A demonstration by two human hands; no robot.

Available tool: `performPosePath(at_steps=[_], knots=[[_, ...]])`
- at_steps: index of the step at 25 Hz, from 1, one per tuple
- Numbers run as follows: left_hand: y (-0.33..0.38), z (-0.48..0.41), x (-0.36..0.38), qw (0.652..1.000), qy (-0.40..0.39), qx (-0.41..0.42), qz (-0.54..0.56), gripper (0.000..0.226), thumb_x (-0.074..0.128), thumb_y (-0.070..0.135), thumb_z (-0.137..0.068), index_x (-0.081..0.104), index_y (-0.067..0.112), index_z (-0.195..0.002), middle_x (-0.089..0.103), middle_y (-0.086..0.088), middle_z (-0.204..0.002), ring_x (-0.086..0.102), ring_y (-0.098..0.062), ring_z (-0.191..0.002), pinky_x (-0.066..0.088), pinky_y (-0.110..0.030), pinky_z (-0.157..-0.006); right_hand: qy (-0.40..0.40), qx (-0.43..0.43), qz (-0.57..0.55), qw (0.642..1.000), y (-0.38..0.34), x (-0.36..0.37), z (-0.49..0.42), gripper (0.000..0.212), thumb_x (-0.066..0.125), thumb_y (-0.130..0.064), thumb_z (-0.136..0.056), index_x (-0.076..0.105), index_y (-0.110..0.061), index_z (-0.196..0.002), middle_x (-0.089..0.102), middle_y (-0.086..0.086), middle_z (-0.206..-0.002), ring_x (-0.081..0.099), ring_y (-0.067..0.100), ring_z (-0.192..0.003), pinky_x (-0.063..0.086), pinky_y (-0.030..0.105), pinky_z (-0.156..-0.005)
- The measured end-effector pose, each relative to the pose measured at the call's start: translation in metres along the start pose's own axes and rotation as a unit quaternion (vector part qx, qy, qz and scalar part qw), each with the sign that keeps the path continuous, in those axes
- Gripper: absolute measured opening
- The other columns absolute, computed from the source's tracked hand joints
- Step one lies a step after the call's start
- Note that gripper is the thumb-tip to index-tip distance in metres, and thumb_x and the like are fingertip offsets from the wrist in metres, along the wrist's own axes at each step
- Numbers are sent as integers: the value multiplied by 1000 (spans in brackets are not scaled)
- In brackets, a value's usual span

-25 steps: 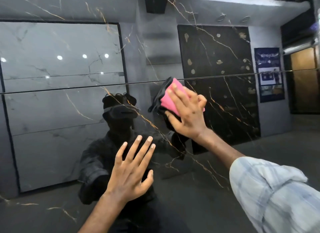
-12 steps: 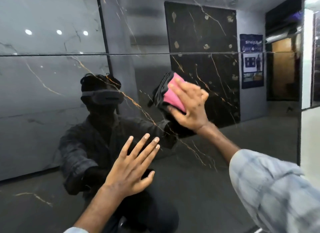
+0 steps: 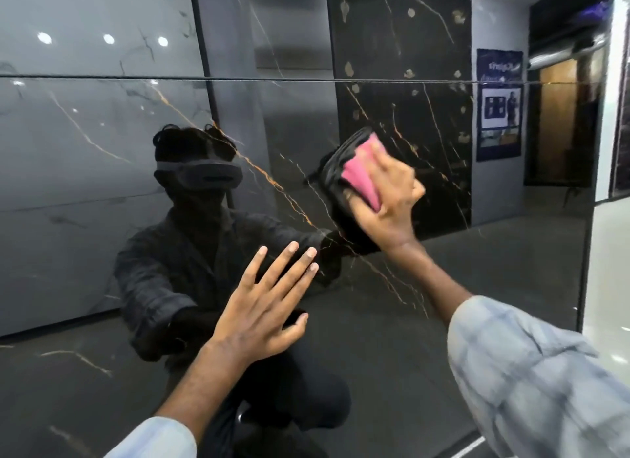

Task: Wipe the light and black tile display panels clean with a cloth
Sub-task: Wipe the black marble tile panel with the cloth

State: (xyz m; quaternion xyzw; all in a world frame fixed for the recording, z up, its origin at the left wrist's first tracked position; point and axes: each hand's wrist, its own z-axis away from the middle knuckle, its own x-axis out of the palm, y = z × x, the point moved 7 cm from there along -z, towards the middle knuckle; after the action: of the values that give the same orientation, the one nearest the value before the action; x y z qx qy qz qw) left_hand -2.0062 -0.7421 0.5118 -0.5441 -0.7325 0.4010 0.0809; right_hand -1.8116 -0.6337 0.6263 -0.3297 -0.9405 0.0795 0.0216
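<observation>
The glossy black tile panel point(image 3: 426, 338) with gold veins fills the view and mirrors a person and the room behind. My right hand point(image 3: 392, 205) holds a folded pink cloth point(image 3: 361, 178) against the panel at centre right, fingers over it and thumb under its lower edge. Lower down, at centre, my left hand point(image 3: 266, 307) lies flat on the panel with its fingers spread and straight. The light tile panels show only as reflections at the left.
A thin horizontal joint point(image 3: 306, 79) crosses the panel above both hands. The panel's right edge point(image 3: 586, 253) runs vertically, with a pale surface point(image 3: 610, 270) beyond it. My checked sleeve point(image 3: 531, 372) covers the lower right.
My right hand has slid the cloth to the right and a little down along the panel. The view has turned right, bringing the panel's edge in. My left hand stays flat on the tile.
</observation>
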Motion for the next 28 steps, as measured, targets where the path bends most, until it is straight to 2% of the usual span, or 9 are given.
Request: performPosePath(at_steps=[3,7,9,12,14,20,23,26,28], knots=[[1,2,1,1000,5,-2,0,83,58,53,-91,37,13,-161,18,-6,-174,17,-29,-160,17,-58,-127,46,173,-23,984,14,-2,7,67,67,-45,-86,52,-27,-149,42,-8,-160,39,21,-133,28,51,-104],[1,0,1,1000,7,0,0,81,56,52,-92,38,14,-161,17,-6,-174,16,-29,-161,16,-59,-127,-41,-10,2,999,-21,7,119,71,78,-37,-82,54,-26,-148,44,-5,-158,48,23,-132,33,47,-102],[1,4,3,1000,7,0,1,80,55,52,-92,38,13,-161,17,-6,-174,15,-29,-161,15,-59,-127,-28,0,9,1000,1,-2,128,69,79,-38,-77,60,-26,-143,50,-3,-153,53,24,-128,39,49,-99],[2,3,3,1000,10,0,1,79,51,52,-95,37,13,-161,16,-6,-174,15,-29,-161,15,-59,-127,59,231,-46,970,58,-16,87,68,69,-44,-77,61,-25,-142,54,-3,-151,49,27,-129,38,55,-105],[2,4,4,1000,9,-2,-4,78,49,52,-96,35,13,-162,15,-6,-174,14,-29,-161,14,-58,-127,67,301,-49,950,55,-10,98,70,66,-42,-80,56,-25,-147,49,-6,-155,43,25,-131,33,58,-107],[19,18,1,999,29,2,37,73,51,47,-95,41,14,-159,18,-5,-174,19,-27,-160,16,-60,-122,-53,97,-15,994,8,4,202,71,73,-39,-76,56,-30,-144,50,-4,-153,51,24,-129,39,49,-103],[55,39,7,997,-3,33,64,74,53,52,-92,47,15,-156,18,-3,-174,20,-26,-160,18,-61,-120,15,320,-19,947,75,-9,217,75,69,-46,-81,48,-33,-152,43,-9,-160,48,26,-134,36,44,-109],[72,57,23,997,-35,57,43,78,56,50,-91,42,13,-159,15,-4,-175,15,-25,-161,11,-55,-125,62,597,-23,799,89,-5,277,80,54,-57,-90,30,-30,-161,28,-11,-168,34,35,-144,25,56,-114],[73,61,30,997,-39,57,32,78,55,47,-93,38,13,-161,15,-4,-175,14,-24,-161,9,-51,-126,46,558,-36,828,54,6,272,80,48,-55,-91,27,-27,-162,23,-7,-169,29,33,-145,23,53,-113]])
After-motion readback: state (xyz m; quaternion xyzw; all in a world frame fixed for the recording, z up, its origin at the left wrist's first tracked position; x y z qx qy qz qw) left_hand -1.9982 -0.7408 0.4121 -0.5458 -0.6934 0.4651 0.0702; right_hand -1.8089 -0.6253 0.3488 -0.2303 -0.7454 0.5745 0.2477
